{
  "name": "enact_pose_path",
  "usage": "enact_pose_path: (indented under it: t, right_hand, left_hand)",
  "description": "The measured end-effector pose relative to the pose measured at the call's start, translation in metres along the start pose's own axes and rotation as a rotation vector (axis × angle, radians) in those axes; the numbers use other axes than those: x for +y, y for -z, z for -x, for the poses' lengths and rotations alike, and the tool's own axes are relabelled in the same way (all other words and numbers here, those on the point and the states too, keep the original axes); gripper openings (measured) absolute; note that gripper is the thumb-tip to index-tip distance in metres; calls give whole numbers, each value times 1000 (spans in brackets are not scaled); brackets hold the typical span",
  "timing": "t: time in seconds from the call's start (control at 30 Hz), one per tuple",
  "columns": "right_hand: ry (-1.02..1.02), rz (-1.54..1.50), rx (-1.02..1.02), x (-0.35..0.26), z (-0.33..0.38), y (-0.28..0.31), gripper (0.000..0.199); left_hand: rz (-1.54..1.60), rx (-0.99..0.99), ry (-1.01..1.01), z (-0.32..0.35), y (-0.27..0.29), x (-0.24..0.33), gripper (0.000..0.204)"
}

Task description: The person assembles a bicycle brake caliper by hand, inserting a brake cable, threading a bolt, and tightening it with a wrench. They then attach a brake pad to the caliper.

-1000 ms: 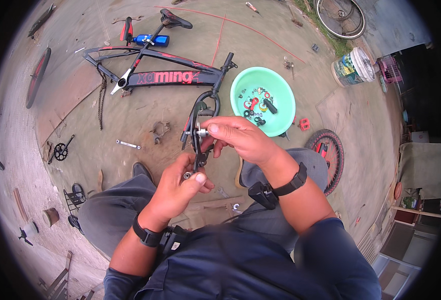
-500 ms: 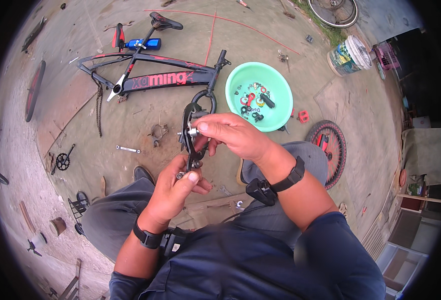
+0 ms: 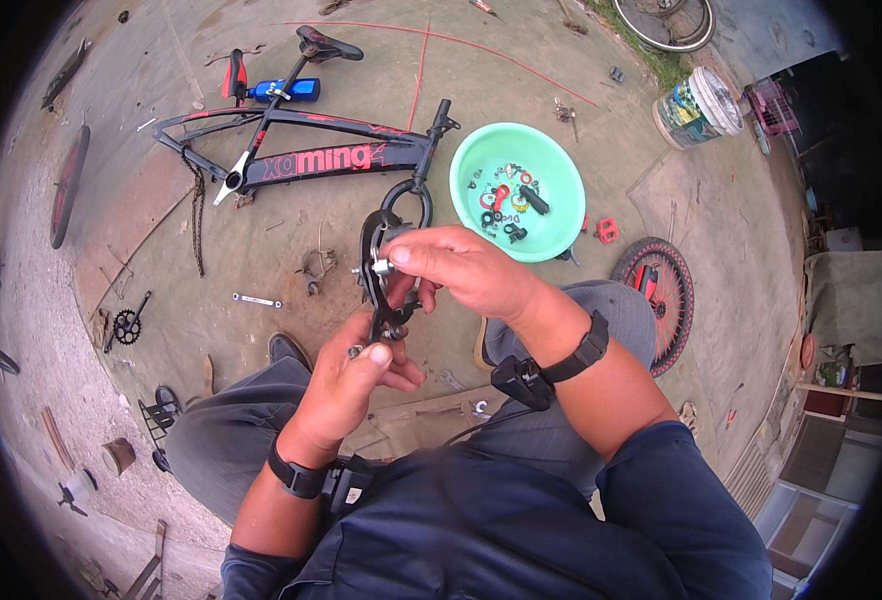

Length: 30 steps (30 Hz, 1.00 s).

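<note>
Dusty concrete floor [image 3: 721, 250] spreads all around, gritty and stained. Above it, between the two hands, is one curved black part [image 3: 369, 238], hard-looking and fitted with silver hardware. The left hand [image 3: 366, 365] closes its thumb against bent fingers on the lower end; the right hand [image 3: 466, 270] pinches a silver fitting [image 3: 385, 267] at the middle.

Beyond lies one bicycle frame [image 3: 336, 160], its black tubes marked in red, its rounded fork [image 3: 425, 203] partly overlapped by the curved part in view. Just right of the fork sits one round green basin [image 3: 561, 165], smooth-rimmed, with small parts inside too jumbled to count. A stretch of floor separates the left hand from one slim metal wrench [image 3: 258, 299]. One knobbly-tyred wheel [image 3: 685, 300] rests beside the right knee.
</note>
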State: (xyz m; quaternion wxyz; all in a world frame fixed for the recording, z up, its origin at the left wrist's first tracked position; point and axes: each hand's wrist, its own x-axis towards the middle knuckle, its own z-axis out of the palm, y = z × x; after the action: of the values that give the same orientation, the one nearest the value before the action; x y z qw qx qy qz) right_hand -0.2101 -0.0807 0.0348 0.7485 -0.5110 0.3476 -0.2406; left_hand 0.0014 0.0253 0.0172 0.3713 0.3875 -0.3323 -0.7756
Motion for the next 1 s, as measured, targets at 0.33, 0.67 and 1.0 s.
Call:
enact_pose_path:
  t: [0.33,0.67,1.0]
  right_hand:
    - [-8,89,50,-7,1,-5,44]
    - [-3,113,17,-9,3,-4,42]
    - [-4,129,16,-15,3,-6,42]
  left_hand:
    - [98,-75,68,-2,1,-8,94]
    - [223,-174,62,-4,4,-11,86]
    - [232,-173,69,-4,4,-12,85]
